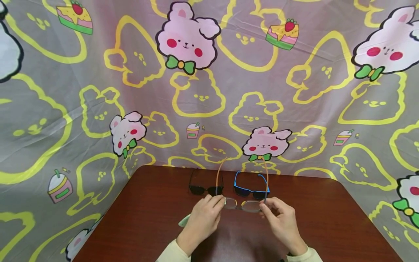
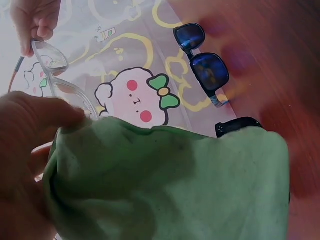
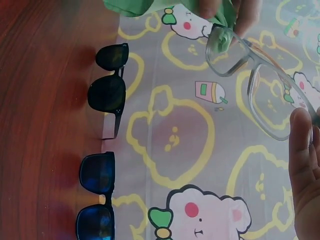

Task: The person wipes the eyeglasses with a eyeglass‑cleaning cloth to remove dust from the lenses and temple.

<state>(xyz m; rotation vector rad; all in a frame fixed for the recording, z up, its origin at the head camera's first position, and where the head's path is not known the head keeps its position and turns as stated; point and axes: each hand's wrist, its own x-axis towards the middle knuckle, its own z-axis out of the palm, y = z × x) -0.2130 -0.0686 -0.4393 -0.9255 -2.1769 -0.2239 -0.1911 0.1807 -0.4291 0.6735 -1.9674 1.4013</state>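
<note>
Clear-framed eyeglasses (image 1: pixel 251 206) are held up above the table, their orange-tipped temples pointing away from me. My left hand (image 1: pixel 203 218) pinches their left end through a green cloth (image 2: pixel 170 185). In the right wrist view the same cloth is folded over one lens of the eyeglasses (image 3: pixel 252 62), and in the left wrist view it hangs wide, covering much of the scene. My right hand (image 1: pixel 283 220) grips the other end of the frame near the hinge, thumb on the near side.
Behind the eyeglasses, black sunglasses (image 1: pixel 197 190) and blue-framed sunglasses (image 1: pixel 242 191) lie on the dark reddish-brown table (image 1: pixel 137 211), temples unfolded toward the back. A patterned curtain (image 1: pixel 203 87) rises around the table's back and sides.
</note>
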